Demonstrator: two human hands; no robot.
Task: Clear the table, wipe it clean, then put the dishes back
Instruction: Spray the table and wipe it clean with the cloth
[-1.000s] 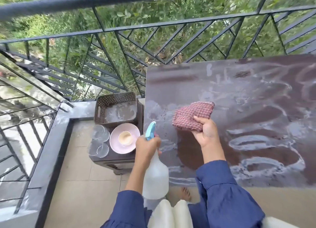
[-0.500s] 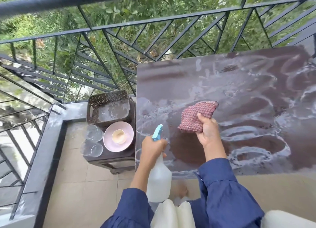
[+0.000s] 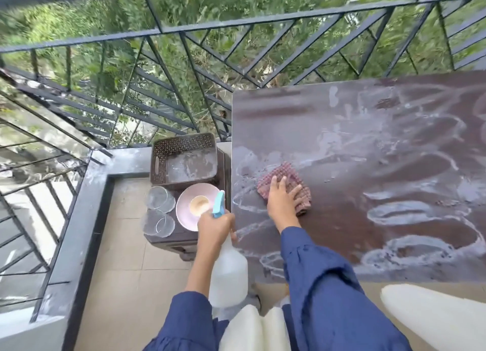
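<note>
The dark brown table (image 3: 368, 145) is wet, with white soapy swirls across it. My right hand (image 3: 281, 200) lies flat on a pink checked cloth (image 3: 292, 178), pressing it onto the table near the left edge. My left hand (image 3: 214, 225) grips the neck of a white spray bottle (image 3: 228, 274) with a blue trigger, held off the table's left edge. On a low brown stool (image 3: 168, 240) to the left sit a pink plate (image 3: 186, 211) with a small cup (image 3: 199, 204) on it and two clear glasses (image 3: 159, 200).
A brown perforated basket (image 3: 184, 157) stands behind the dishes on the stool. A black metal railing (image 3: 184, 61) runs along the far and left sides of the balcony, with greenery beyond. Beige floor tiles (image 3: 126, 258) lie below. White cushions (image 3: 434, 314) show at the bottom right.
My right hand went from pinching the cloth's edge to lying flat on it and slid it left and nearer. The spray bottle stayed in my left hand.
</note>
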